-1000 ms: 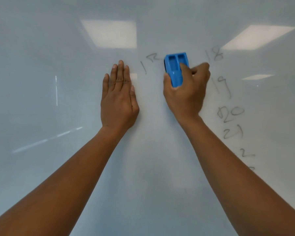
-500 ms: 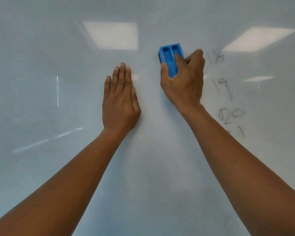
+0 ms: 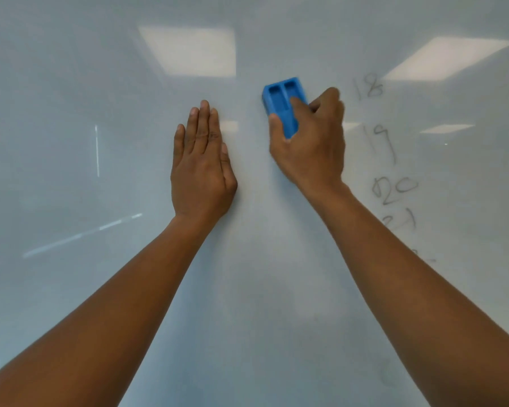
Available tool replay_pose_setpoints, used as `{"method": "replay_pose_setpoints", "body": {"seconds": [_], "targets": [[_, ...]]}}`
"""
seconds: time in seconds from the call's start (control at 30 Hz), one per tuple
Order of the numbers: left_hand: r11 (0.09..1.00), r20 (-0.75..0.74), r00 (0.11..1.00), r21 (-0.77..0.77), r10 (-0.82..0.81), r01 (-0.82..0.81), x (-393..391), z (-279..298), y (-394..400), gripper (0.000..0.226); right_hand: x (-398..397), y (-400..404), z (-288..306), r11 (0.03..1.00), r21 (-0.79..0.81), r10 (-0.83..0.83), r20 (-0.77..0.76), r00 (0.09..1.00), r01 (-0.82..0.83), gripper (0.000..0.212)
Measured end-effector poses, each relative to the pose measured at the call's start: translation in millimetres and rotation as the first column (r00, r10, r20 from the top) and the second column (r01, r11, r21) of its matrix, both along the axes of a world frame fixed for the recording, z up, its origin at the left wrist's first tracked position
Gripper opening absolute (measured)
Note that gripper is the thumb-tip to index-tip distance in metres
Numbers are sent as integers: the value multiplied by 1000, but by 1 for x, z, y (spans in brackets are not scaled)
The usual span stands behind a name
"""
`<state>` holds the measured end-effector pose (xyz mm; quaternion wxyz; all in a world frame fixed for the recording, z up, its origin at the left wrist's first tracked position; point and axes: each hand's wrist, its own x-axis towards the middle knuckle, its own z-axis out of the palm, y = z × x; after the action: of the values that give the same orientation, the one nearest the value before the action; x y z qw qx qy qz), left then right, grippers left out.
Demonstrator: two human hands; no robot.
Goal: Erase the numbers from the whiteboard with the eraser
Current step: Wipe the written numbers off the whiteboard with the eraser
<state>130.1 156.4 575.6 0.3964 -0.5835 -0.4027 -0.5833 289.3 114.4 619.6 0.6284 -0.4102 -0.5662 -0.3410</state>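
The whiteboard (image 3: 100, 289) fills the whole view. My right hand (image 3: 312, 148) grips a blue eraser (image 3: 282, 104) and presses it flat on the board, upper centre. To its right runs a column of handwritten numbers: 18 (image 3: 370, 89), 19 (image 3: 382, 142), 20 (image 3: 394, 190) and 21 (image 3: 401, 221), with fainter marks below partly hidden by my right forearm. My left hand (image 3: 202, 165) lies flat on the board left of the eraser, fingers together, holding nothing.
Ceiling lights reflect as bright rectangles in the board (image 3: 188, 51) at the top and upper right. A faint smudge (image 3: 390, 377) shows low on the board beside my right forearm. Both forearms reach up from the lower corners.
The number written between my hands a second ago is wiped away. The eraser swept up and left over it, then came slightly back down. My left hand stayed put.
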Motion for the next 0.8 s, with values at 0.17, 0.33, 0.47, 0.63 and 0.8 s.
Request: {"method": "replay_pose_setpoints", "body": {"seconds": [0.17, 0.33, 0.47, 0.63, 0.8], "targets": [[1000, 17, 1000, -1, 3, -3, 5, -4, 0, 53, -18, 8, 31, 1000, 24, -10, -19, 1000, 11, 48], [1000, 23, 1000, 1, -15, 15, 4, -7, 1, 53, -37, 2, -5, 999, 0, 39, 203, 978, -40, 46], [1000, 27, 1000, -9, 16, -16, 3, -11, 2, 54, -2, -2, -44, 997, -26, 81, 127, 989, -78, 44], [1000, 67, 998, 6, 19, -19, 10, -20, 3, 54, 40, -4, -51, 977, -55, 194, -194, 962, -208, 50], [1000, 79, 997, 1, 9, -9, 24, -46, 5, 54, 19, -10, -109, 975, -104, 197, 13, 980, -195, 47]]}}
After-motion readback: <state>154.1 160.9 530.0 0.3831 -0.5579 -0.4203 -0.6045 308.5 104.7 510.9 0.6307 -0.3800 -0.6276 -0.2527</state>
